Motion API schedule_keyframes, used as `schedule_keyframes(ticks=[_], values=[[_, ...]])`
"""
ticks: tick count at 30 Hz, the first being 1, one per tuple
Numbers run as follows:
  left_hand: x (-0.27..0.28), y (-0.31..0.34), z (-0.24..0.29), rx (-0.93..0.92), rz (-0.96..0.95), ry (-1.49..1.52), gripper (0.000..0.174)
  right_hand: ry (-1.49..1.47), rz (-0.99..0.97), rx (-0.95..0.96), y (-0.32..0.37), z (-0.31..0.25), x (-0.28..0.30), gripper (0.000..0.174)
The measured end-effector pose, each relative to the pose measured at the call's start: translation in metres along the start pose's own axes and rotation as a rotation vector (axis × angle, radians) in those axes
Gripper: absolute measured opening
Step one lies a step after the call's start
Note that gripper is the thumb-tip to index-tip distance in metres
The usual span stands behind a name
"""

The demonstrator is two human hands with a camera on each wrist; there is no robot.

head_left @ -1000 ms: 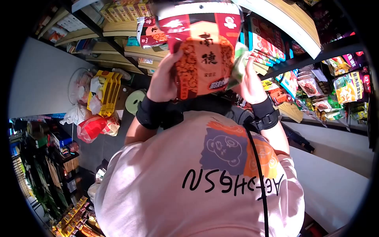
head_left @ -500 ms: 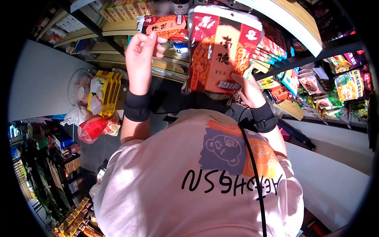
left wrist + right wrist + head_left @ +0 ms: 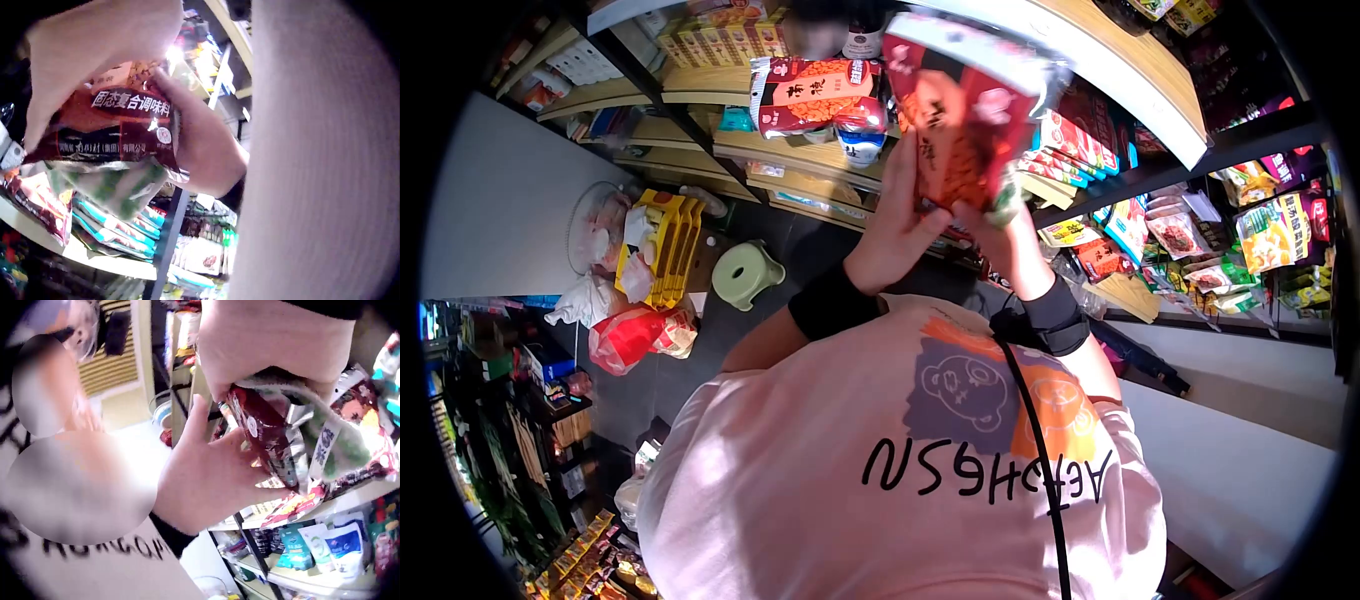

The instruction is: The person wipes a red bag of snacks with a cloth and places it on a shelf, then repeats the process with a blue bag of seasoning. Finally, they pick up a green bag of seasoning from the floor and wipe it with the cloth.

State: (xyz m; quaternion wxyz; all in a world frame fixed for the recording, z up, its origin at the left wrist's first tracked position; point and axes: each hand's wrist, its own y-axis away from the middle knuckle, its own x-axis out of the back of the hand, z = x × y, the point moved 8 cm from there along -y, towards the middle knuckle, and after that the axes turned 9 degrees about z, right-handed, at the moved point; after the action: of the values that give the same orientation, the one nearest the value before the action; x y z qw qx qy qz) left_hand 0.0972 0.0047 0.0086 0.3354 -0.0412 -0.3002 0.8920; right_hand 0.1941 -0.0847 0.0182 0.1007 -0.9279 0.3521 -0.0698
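A red and orange seasoning packet [image 3: 965, 140] is held up before the chest, tilted and blurred in the head view. My left hand [image 3: 900, 225] grips its left and lower edge, with the thumb near the bottom. The right hand [image 3: 1005, 240] pinches the lower right part, its thumb on the front in the left wrist view. A green and white cloth-like item [image 3: 350, 440] with a printed tag is bunched behind the packet on the right hand's side. On the shelf to the left lies a matching seasoning packet [image 3: 825, 95], with a blue and white pack [image 3: 862, 147] beside it.
Curved wooden shelves [image 3: 715, 85] carry boxes and packs. To the right are hanging snack bags [image 3: 1270, 235] and a shelf edge [image 3: 1140, 95]. A green stool [image 3: 747, 275], a red bag [image 3: 628, 338] and yellow crates [image 3: 670, 240] stand on the floor at left.
The left hand left the packet, was raised near the matching one on the shelf, and is back on the held packet. That packet has moved right and tilted; the right hand still holds it.
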Motion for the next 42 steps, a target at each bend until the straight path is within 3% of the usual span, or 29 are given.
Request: schedule_keyframes(ticks=[2,4,6,7,9,12,14,15,16,18,19,21,23,26,27,30,31,33,34,35,38,39,42], values=[[-0.014,0.015,-0.052,0.504,-0.086,0.735,0.065,0.379,-0.15,0.303,0.006,-0.034,-0.018,0.055],[-0.021,0.03,-0.068,0.769,-0.133,1.159,0.056,0.336,-0.243,0.274,0.013,-0.027,-0.034,0.064],[-0.019,0.035,-0.073,0.784,-0.135,1.274,0.049,0.599,-0.347,0.581,0.022,-0.037,-0.049,0.067],[-0.013,0.029,-0.064,0.483,-0.229,0.816,0.052,0.687,-0.403,0.612,0.024,-0.037,-0.055,0.07],[-0.012,0.031,-0.057,0.247,-0.262,0.613,0.051,0.807,-0.495,0.654,0.022,-0.048,-0.065,0.064],[-0.017,0.034,-0.063,0.081,0.006,0.573,0.051,0.852,-0.476,0.677,0.012,-0.056,-0.07,0.066],[-0.032,0.046,-0.079,0.699,-0.226,1.169,0.051,0.885,-0.424,0.674,-0.003,-0.057,-0.068,0.064],[-0.042,0.056,-0.07,1.021,-0.348,1.452,0.051,0.583,-0.44,0.419,-0.014,-0.049,-0.057,0.065],[-0.037,0.048,-0.069,0.903,-0.305,1.305,0.05,0.264,-0.406,0.184,-0.024,-0.04,-0.045,0.065],[-0.027,0.03,-0.062,0.665,-0.219,1.01,0.05,0.815,-0.313,0.57,-0.033,-0.05,-0.035,0.072],[-0.022,0.024,-0.052,0.763,-0.148,1.356,0.051,0.705,-0.268,0.595,-0.031,-0.043,-0.029,0.071],[-0.015,0.019,-0.048,0.826,-0.133,1.517,0.054,0.533,-0.318,0.482,-0.019,-0.035,-0.033,0.072],[-0.01,0.021,-0.064,0.807,-0.197,1.69,0.062,0.869,-0.487,0.539,0.0,-0.032,-0.041,0.077],[-0.003,0.029,-0.09,0.634,-0.208,1.115,0.064,0.839,-0.615,0.675,0.025,-0.033,-0.07,0.079],[-0.004,0.08,-0.196,0.667,0.307,1.08,0.066,0.855,-0.634,0.706,0.03,-0.033,-0.076,0.076],[-0.028,0.034,-0.064,-0.455,0.79,1.645,0.061,0.844,-0.629,0.749,0.016,-0.034,-0.087,0.071],[-0.033,0.016,-0.027,-0.507,1.002,1.598,0.061,0.744,-0.588,0.737,0.006,-0.04,-0.085,0.072],[-0.026,0.009,-0.069,0.567,0.285,2.055,0.062,0.787,-0.571,0.641,-0.018,-0.041,-0.073,0.074],[-0.033,0.036,-0.066,1.116,-0.151,2.098,0.062,0.807,-0.563,0.594,-0.026,-0.043,-0.065,0.075],[-0.023,0.034,-0.075,1.106,-0.006,1.484,0.064,0.867,-0.569,0.582,-0.03,-0.044,-0.058,0.076],[0.009,0.024,-0.064,0.894,-0.07,1.613,0.065,0.595,-0.505,0.514,-0.036,-0.034,-0.034,0.071],[0.026,0.026,-0.076,0.791,0.066,1.256,0.065,0.471,-0.488,0.412,-0.033,-0.027,-0.031,0.075],[0.058,0.039,-0.108,0.874,0.192,1.362,0.063,0.321,-0.538,0.166,-0.023,0.003,-0.029,0.078]])
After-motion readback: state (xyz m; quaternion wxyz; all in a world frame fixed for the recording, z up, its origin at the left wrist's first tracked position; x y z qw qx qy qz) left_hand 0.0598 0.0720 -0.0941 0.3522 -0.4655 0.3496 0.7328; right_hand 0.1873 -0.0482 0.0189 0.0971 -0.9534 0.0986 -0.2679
